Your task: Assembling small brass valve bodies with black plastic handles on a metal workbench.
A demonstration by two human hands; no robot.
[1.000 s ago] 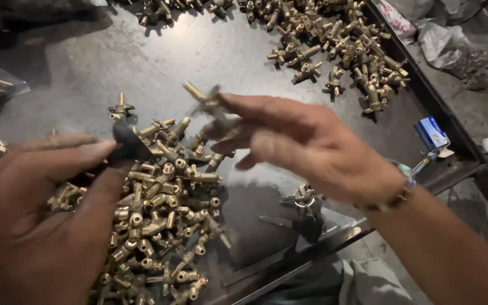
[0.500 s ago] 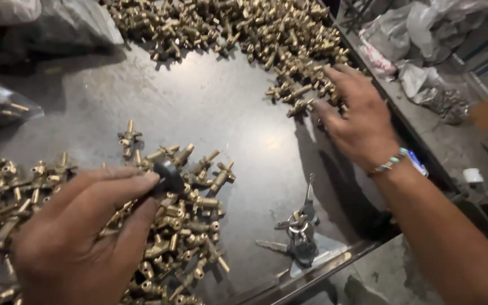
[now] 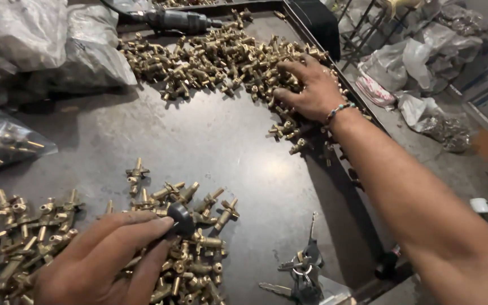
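Note:
My left hand [image 3: 105,257] rests low on the near pile of brass valve fittings [image 3: 199,226] and pinches a small black knob [image 3: 180,217] between thumb and fingers. My right hand [image 3: 309,90] reaches far across the dark metal table [image 3: 199,141] and lies palm down, fingers spread, on the far pile of brass fittings [image 3: 216,59]. Whether it grips a fitting is hidden under the palm.
A bunch of keys [image 3: 303,271] lies near the table's front edge. Plastic bags [image 3: 46,45] sit at the back left, one bag of fittings [image 3: 1,141] at the left. A black power tool [image 3: 170,21] lies at the back. More bags [image 3: 419,62] lie on the floor to the right.
My right hand has moved away from my left hand to the far pile and settled on it. My left hand keeps the black knob over the near pile.

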